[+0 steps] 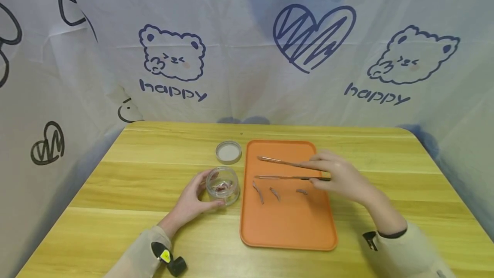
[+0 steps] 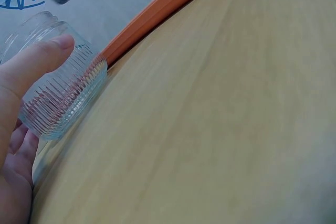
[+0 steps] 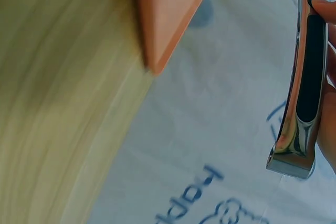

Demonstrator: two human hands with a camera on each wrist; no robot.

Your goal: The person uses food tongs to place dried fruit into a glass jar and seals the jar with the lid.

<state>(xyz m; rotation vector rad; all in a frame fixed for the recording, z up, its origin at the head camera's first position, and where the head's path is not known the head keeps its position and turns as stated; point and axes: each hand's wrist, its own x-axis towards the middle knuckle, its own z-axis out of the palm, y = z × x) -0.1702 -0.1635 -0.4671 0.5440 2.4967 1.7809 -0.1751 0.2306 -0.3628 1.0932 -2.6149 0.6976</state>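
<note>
Left hand [image 1: 193,198] clasps a clear jar [image 1: 233,196] on the worktop [image 1: 210,243] beside an orange tray [image 1: 287,231], where three small strips [image 1: 275,193] lie; beyond, the right hand [image 1: 339,175] grips metal tongs [image 3: 311,74] with arms spread; farther off sits a round lid [image 1: 228,152].

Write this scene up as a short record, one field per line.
Left hand: holds the jar, thumb on one side, fingers on the other
Right hand: holds the tongs
Tongs: arms spread apart, tips over the tray
Jar: clear, uncovered, left of the tray in the head view, a few bits inside
Lid: off the jar, on the table
Tray: orange, on the table
Pieces: three on the tray, apart from one another
Backdrop: cloth with bear and heart drawings
</note>
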